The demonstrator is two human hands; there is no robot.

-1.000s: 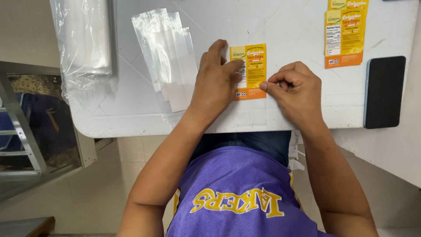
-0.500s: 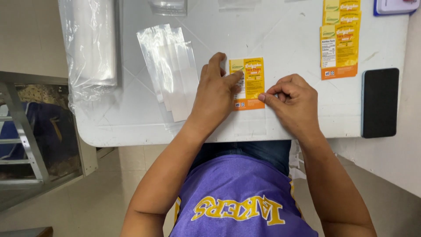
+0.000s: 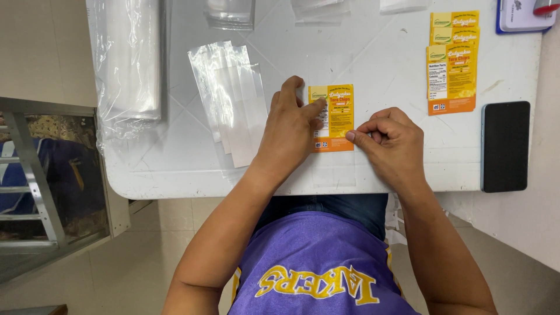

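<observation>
Orange and yellow label [image 3: 335, 119]: lies flat on the white worktop [image 3: 373, 64], between the two hands. Its left edge is hidden under the left hand [image 3: 290, 134]; whether it sits on a clear sleeve cannot be made out.

Left hand: palm down, fingers [image 3: 315, 108] spread and pressing on the label's left side, gripping nothing.

Right hand [image 3: 392, 143]: fingers curled together, thumb and forefinger pinched at the label's lower right edge; how much of the label they grip cannot be told.

Clear plastic sleeves [image 3: 230, 99]: fanned stack just left of the left fingers, lying flat.

Plastic bundle [image 3: 125, 64]: larger roll of clear film further left, at the worktop's edge, cut off at the top.

Stack of matching labels [image 3: 452, 70]: beyond and right of the right fingers, well apart.

Black phone [image 3: 505, 146]: face down, right of the right hand.

Blue-edged object [image 3: 522, 14]: top right corner, mostly cut off.

Surroundings: pale tiled floor [image 3: 134, 262]; metal rack [image 3: 35, 175] to the left.
</observation>
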